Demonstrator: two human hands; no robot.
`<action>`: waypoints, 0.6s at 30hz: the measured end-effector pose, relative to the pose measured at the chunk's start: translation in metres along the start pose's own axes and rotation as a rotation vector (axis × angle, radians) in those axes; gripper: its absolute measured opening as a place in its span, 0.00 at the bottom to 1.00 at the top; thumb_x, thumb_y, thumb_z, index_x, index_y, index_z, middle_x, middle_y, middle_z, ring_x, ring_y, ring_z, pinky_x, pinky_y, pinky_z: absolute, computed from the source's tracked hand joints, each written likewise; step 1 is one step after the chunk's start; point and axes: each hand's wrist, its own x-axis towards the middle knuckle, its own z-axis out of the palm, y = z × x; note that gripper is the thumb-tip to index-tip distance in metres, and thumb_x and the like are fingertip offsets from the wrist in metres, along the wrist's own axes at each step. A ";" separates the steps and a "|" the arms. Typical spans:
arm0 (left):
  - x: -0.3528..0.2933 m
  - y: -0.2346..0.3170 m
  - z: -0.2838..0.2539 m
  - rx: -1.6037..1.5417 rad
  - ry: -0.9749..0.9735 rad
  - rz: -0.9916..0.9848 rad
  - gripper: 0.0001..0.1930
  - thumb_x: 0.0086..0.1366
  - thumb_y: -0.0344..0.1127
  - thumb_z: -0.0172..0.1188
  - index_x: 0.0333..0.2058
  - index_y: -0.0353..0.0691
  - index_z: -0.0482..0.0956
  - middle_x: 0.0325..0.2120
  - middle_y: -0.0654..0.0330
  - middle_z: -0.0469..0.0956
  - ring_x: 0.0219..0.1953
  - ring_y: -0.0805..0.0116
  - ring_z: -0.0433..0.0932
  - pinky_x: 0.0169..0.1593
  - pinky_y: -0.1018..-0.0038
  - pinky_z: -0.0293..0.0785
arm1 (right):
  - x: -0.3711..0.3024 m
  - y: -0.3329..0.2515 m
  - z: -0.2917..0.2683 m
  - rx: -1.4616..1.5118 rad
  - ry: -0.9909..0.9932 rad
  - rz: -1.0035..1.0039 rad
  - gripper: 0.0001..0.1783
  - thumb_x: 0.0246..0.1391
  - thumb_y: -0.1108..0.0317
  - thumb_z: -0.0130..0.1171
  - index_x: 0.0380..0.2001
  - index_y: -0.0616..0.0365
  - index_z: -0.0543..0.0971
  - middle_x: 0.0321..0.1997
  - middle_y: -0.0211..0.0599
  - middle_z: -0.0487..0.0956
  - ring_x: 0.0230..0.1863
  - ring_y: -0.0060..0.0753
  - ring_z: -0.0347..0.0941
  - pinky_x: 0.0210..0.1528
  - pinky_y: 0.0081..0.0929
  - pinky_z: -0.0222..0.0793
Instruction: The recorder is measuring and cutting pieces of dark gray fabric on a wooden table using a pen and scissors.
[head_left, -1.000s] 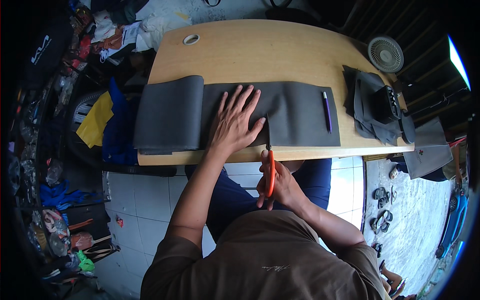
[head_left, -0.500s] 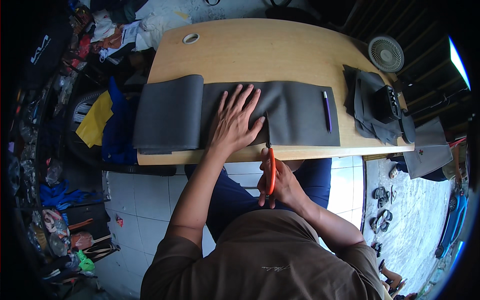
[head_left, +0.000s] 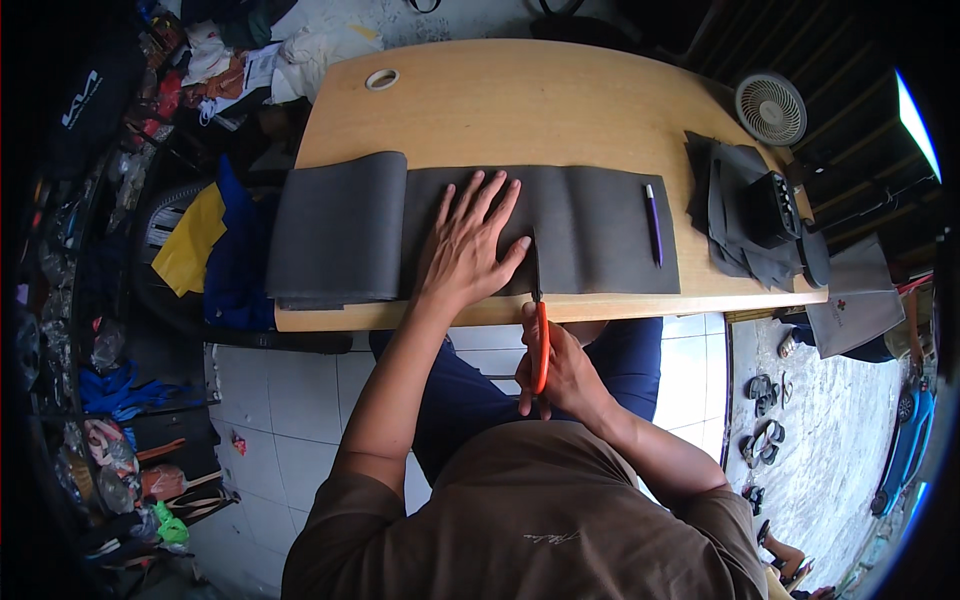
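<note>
A long strip of dark grey sheet material [head_left: 610,225] lies across the near side of the table, its left part folded back in a thick layered stack [head_left: 335,230]. My left hand [head_left: 475,235] presses flat on the strip with fingers spread. Just right of its thumb, scissors with orange handles [head_left: 541,345] reach into the strip from the near edge, blades pointing away from me. My right hand [head_left: 567,365] grips the handles below the table edge. The lower blade is hidden. A purple pen [head_left: 655,225] rests on the strip's right end.
The wooden table [head_left: 520,100] carries a roll of tape [head_left: 382,78] at the far left. At its right sit more dark grey pieces [head_left: 735,215] under a black box-shaped object [head_left: 773,208], and a round fan [head_left: 771,107]. Yellow cloth [head_left: 192,240] and blue cloth hang left of the table.
The scissors and my right hand have shifted very slightly toward me. The raised wrinkle in the strip right of the blades has flattened. My left hand stays in place.
</note>
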 end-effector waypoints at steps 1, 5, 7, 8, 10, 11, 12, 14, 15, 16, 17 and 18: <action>0.000 0.000 0.000 0.000 0.003 0.001 0.41 0.77 0.57 0.60 0.82 0.46 0.65 0.82 0.52 0.63 0.84 0.45 0.59 0.86 0.41 0.47 | 0.001 0.000 -0.001 -0.002 -0.007 0.016 0.42 0.82 0.29 0.37 0.56 0.67 0.67 0.24 0.44 0.81 0.23 0.42 0.87 0.16 0.31 0.77; -0.001 -0.001 0.001 0.004 0.005 0.004 0.41 0.77 0.57 0.60 0.82 0.46 0.65 0.82 0.52 0.63 0.84 0.45 0.59 0.86 0.41 0.47 | 0.002 -0.004 -0.002 0.071 0.002 0.077 0.47 0.79 0.24 0.38 0.58 0.69 0.67 0.25 0.45 0.82 0.23 0.44 0.88 0.17 0.32 0.79; -0.001 0.000 0.001 0.000 0.002 0.002 0.41 0.77 0.58 0.60 0.82 0.46 0.64 0.82 0.52 0.63 0.84 0.45 0.59 0.86 0.41 0.47 | 0.005 0.000 -0.003 0.067 0.004 0.133 0.51 0.77 0.21 0.39 0.61 0.70 0.67 0.25 0.46 0.82 0.24 0.46 0.89 0.18 0.33 0.80; -0.001 0.000 0.001 0.001 0.004 0.003 0.41 0.77 0.58 0.60 0.82 0.46 0.64 0.82 0.52 0.63 0.84 0.45 0.59 0.86 0.41 0.47 | 0.007 0.002 -0.004 0.066 0.003 0.131 0.51 0.77 0.21 0.39 0.61 0.70 0.67 0.25 0.46 0.82 0.24 0.46 0.89 0.18 0.33 0.80; -0.001 0.000 0.001 -0.001 -0.002 -0.001 0.41 0.77 0.57 0.60 0.82 0.47 0.64 0.82 0.52 0.63 0.84 0.45 0.59 0.86 0.41 0.46 | 0.010 0.004 -0.005 0.069 0.001 0.151 0.53 0.75 0.20 0.41 0.63 0.71 0.66 0.26 0.47 0.82 0.26 0.47 0.89 0.18 0.33 0.80; -0.001 0.000 0.001 0.000 0.000 -0.002 0.41 0.77 0.57 0.60 0.82 0.47 0.64 0.82 0.52 0.63 0.84 0.45 0.59 0.86 0.41 0.46 | 0.010 0.005 -0.005 0.068 0.000 0.149 0.53 0.75 0.20 0.41 0.63 0.71 0.66 0.26 0.47 0.82 0.26 0.47 0.89 0.18 0.33 0.80; -0.001 -0.001 0.001 0.002 -0.003 -0.003 0.41 0.77 0.57 0.60 0.82 0.47 0.64 0.82 0.52 0.63 0.84 0.45 0.59 0.87 0.41 0.46 | 0.011 0.005 -0.006 0.085 -0.010 0.136 0.55 0.74 0.19 0.42 0.63 0.71 0.66 0.26 0.47 0.82 0.26 0.47 0.90 0.18 0.33 0.81; -0.001 -0.001 0.000 0.004 -0.004 -0.003 0.41 0.77 0.57 0.60 0.82 0.47 0.64 0.82 0.52 0.63 0.84 0.45 0.59 0.87 0.41 0.46 | 0.011 0.004 -0.007 0.101 -0.019 0.122 0.56 0.73 0.18 0.44 0.64 0.72 0.65 0.27 0.47 0.82 0.27 0.48 0.90 0.18 0.34 0.81; -0.001 0.000 0.000 0.000 -0.006 -0.006 0.41 0.77 0.57 0.60 0.82 0.47 0.64 0.82 0.52 0.63 0.84 0.45 0.59 0.87 0.41 0.46 | 0.011 0.002 -0.008 0.127 -0.022 0.128 0.42 0.78 0.33 0.46 0.62 0.71 0.66 0.30 0.49 0.84 0.28 0.48 0.90 0.19 0.34 0.82; 0.000 0.000 0.000 -0.004 -0.007 -0.008 0.41 0.77 0.57 0.60 0.82 0.47 0.64 0.82 0.52 0.63 0.84 0.45 0.59 0.87 0.41 0.46 | 0.011 0.001 -0.008 0.153 -0.025 0.134 0.28 0.84 0.49 0.47 0.60 0.71 0.66 0.33 0.51 0.86 0.28 0.49 0.91 0.19 0.35 0.84; 0.000 0.000 0.000 -0.004 -0.008 -0.008 0.41 0.77 0.57 0.60 0.82 0.47 0.64 0.82 0.52 0.63 0.84 0.45 0.59 0.87 0.41 0.46 | 0.012 0.001 -0.008 0.154 -0.025 0.134 0.28 0.84 0.49 0.47 0.60 0.71 0.66 0.33 0.51 0.86 0.28 0.49 0.91 0.19 0.35 0.84; 0.000 0.001 -0.001 -0.004 -0.010 -0.009 0.41 0.77 0.57 0.60 0.82 0.47 0.64 0.82 0.52 0.63 0.84 0.45 0.59 0.86 0.41 0.46 | 0.013 0.000 -0.007 0.139 -0.021 0.128 0.44 0.77 0.32 0.46 0.62 0.73 0.65 0.31 0.50 0.84 0.28 0.49 0.91 0.19 0.34 0.82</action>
